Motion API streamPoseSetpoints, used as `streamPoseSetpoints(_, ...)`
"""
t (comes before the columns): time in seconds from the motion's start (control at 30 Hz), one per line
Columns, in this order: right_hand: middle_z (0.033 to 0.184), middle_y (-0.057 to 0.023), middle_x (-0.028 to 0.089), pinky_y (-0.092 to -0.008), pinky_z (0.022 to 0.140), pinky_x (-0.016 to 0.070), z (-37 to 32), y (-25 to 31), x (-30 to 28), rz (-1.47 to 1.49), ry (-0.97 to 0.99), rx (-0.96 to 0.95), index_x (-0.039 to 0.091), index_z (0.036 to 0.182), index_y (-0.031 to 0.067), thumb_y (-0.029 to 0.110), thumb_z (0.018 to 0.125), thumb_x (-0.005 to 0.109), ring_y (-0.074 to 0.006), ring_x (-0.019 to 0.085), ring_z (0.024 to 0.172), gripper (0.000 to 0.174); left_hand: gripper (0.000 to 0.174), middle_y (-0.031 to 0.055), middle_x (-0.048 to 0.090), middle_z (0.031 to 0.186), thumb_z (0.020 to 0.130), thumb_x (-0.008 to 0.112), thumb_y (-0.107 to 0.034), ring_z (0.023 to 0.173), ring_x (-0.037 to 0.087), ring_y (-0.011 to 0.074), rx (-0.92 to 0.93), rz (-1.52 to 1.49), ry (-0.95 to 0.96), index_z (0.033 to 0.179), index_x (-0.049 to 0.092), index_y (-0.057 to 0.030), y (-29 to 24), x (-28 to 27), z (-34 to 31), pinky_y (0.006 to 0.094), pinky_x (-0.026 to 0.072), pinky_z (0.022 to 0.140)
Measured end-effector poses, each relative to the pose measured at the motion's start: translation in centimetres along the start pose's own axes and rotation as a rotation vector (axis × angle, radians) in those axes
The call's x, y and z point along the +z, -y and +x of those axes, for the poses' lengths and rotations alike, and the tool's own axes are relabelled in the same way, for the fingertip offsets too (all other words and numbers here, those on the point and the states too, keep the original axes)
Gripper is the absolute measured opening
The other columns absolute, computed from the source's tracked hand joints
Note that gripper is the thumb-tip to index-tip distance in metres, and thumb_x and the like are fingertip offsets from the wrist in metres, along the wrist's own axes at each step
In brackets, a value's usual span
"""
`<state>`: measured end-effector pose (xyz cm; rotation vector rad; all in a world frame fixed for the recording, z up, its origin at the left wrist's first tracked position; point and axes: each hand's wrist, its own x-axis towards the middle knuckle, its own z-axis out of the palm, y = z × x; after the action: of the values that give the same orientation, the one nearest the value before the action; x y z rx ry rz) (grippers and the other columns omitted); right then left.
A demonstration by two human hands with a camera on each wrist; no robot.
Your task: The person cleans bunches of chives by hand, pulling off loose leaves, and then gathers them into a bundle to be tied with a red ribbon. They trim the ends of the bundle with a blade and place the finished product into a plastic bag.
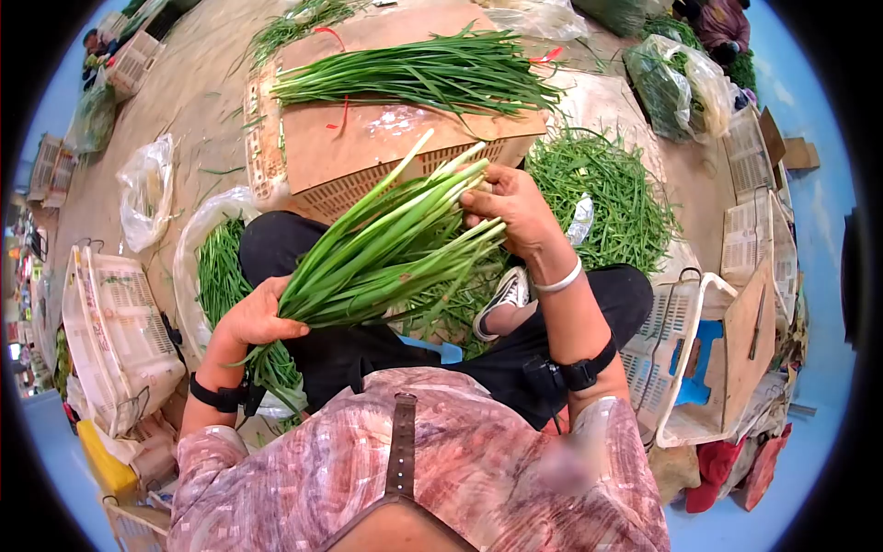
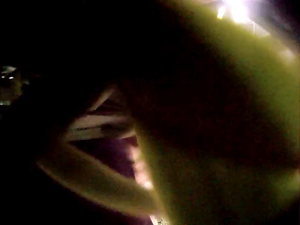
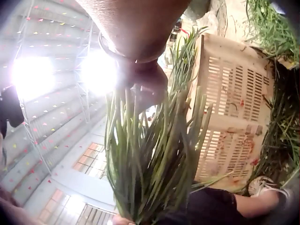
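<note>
A loose bunch of garlic chives (image 1: 377, 248) lies across the person's lap in the head view, pale stem ends toward the right. The left hand (image 1: 258, 315) grips the leafy end, thumb over the leaves. At the stem ends, the right hand (image 1: 515, 210) pinches some of the stalks with curled fingers. In the right wrist view the same chives (image 3: 150, 159) hang below the right hand (image 3: 147, 84), stems fanned out. The left wrist view is dark and blurred. A larger pile of chives (image 1: 414, 74) rests on a board-topped crate (image 1: 405, 129) ahead, with red ties beside it.
Loose green trimmings (image 1: 598, 202) heap on the floor right of the crate. A plastic bag of greens (image 1: 221, 267) stands by the left knee. White crates stand at left (image 1: 120, 322) and right (image 1: 662, 340). Filled bags (image 1: 658, 83) sit at the back right.
</note>
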<state>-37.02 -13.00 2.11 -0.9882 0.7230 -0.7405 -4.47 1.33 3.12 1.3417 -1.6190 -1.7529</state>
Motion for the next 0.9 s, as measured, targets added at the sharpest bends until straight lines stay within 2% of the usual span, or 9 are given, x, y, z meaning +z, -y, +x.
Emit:
streamPoseSetpoints(0.2,0.08,-0.0071,0.062,-0.0162,0.048,0.0426,-2.6,0.2,-0.8,0.362,0.016,-0.139,0.053,0.112,-0.0048,0.004,0.078,0.066,-0.0057,0.053,0.055,0.038,0.053,0.0034,0.058,0.072,0.06,0.069,-0.006,0.048,0.048,0.0072,-0.054,-0.325,-0.182,0.11,0.053,0.001,-0.1,0.8,0.3,0.0196,0.0375,0.043)
streamPoseSetpoints(0.37,0.071,-0.0057,0.059,-0.0238,0.053,0.0517,-4.9,1.9,-5.3,0.387,-0.19,-0.44,0.058,0.103,-0.001,0.013,0.081,0.065,-0.0037,0.045,0.044,0.027,0.049,0.0032,0.058,0.071,0.061,0.069,-0.005,0.048,0.049,0.0072,-0.111,-0.294,-0.186,0.108,0.054,0.0015,0.4,0.0,-0.3,0.0198,0.0385,0.044)
streamPoseSetpoints(0.43,0.073,-0.0043,0.06,-0.0223,0.055,0.0502,-5.4,2.5,-10.5,0.327,-0.031,-0.468,0.061,0.099,0.0007,0.012,0.082,0.063,-0.0036,0.048,0.048,0.02,0.048,0.0031,0.058,0.07,0.061,0.069,-0.004,0.049,0.049,0.007,-0.133,-0.287,-0.182,0.107,0.055,0.0014,0.4,-0.1,-0.6,0.0197,0.0386,0.044)
streamPoseSetpoints(0.5,0.077,-0.0069,0.062,-0.0262,0.058,0.0502,-5.1,3.8,-12.8,-0.334,-0.555,-0.141,0.062,0.099,-0.0006,0.01,0.081,0.062,-0.0098,0.056,0.056,0.021,0.046,0.0026,0.059,0.07,0.062,0.068,-0.003,0.049,0.049,0.0066,-0.107,-0.248,-0.181,0.105,0.055,0.0016,0.2,-0.1,-0.5,0.0195,0.0389,0.045)
streamPoseSetpoints(0.53,0.077,-0.0069,0.062,-0.0262,0.058,0.0502,-4.6,4.1,-12.9,-0.341,-0.545,-0.149,0.062,0.099,-0.0006,0.01,0.081,0.062,-0.0098,0.056,0.056,0.021,0.046,0.0026,0.059,0.07,0.062,0.068,-0.003,0.049,0.049,0.0066,-0.097,-0.25,-0.191,0.105,0.055,0.0016,0.3,-0.1,-0.3,0.0195,0.0389,0.045)
streamPoseSetpoints(0.6,0.092,-0.015,0.064,-0.0317,0.073,0.0502,-4.2,3.4,-11.9,-1.663,-0.664,-0.28,0.06,0.104,-0.0049,0.016,0.076,0.067,-0.0221,0.063,0.084,0.035,0.044,0.0019,0.058,0.07,0.063,0.067,-0.002,0.049,0.049,0.0063,-0.101,-0.233,-0.157,0.105,0.056,0.0015,0.8,0.0,-0.3,0.0196,0.0388,0.045)
streamPoseSetpoints(0.7,0.098,-0.0149,0.064,-0.0295,0.082,0.0492,-2.0,4.8,-4.1,-0.74,-0.321,-0.173,0.061,0.104,-0.0032,0.01,0.077,0.064,-0.0197,0.062,0.09,0.029,0.041,0.0031,0.059,0.068,0.06,0.068,-0.006,0.049,0.048,0.0065,-0.12,-0.234,-0.163,0.098,0.057,0.0019,0.0,0.4,0.2,0.02,0.0378,0.044)
streamPoseSetpoints(0.8,0.095,-0.014,0.064,-0.0285,0.077,0.0494,2.2,3.0,-2.0,-0.834,0.039,-0.149,0.061,0.1,-0.0053,0.006,0.074,0.065,-0.0189,0.062,0.086,0.029,0.041,0.0029,0.059,0.069,0.06,0.068,-0.005,0.049,0.048,0.0068,-0.121,-0.226,-0.129,0.099,0.057,0.0022,-0.2,0.3,0.5,0.0205,0.0378,0.045)
streamPoseSetpoints(0.9,0.083,-0.0127,0.065,-0.0278,0.07,0.0485,3.5,0.5,-0.6,-0.572,0.199,-0.176,0.063,0.092,-0.0079,0.011,0.073,0.067,-0.0153,0.06,0.076,0.028,0.043,0.0007,0.058,0.068,0.061,0.066,-0.001,0.049,0.047,0.0061,-0.083,-0.217,-0.091,0.104,0.058,0.0006,0.1,0.1,0.4,0.0204,0.0372,0.045)
